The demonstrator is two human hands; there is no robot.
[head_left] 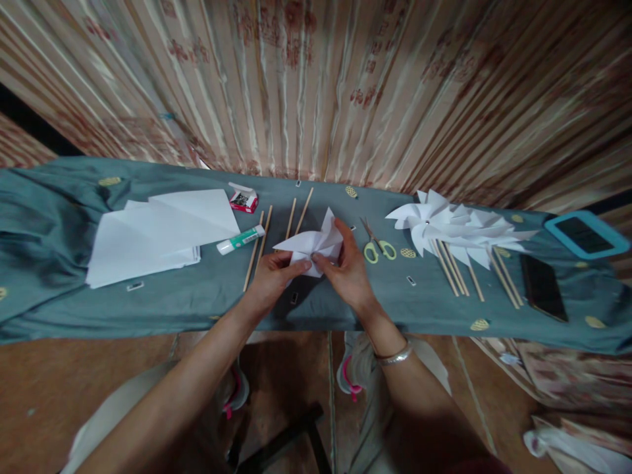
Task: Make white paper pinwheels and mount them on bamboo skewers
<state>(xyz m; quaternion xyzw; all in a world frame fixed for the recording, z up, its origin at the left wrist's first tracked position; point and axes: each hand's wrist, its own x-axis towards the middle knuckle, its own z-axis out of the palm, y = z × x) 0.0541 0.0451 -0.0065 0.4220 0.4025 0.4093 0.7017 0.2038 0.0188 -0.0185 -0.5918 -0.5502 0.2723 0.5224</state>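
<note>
A white folded paper pinwheel (316, 240) is held over the teal cloth-covered table (197, 303). My left hand (274, 276) pinches its lower left edge, fingers closed on the paper. My right hand (348, 270) grips its right side, with one finger up along the upper flap and the thumb near the centre. Both hands meet at the paper's lower middle.
A stack of white paper (153, 234) lies left, with a glue stick (241, 239), a small red box (243, 199) and wooden sticks (257, 250). Scissors (378, 247), finished pinwheels on sticks (459, 230), a dark phone (543, 286) and a blue-framed tablet (587, 235) lie right.
</note>
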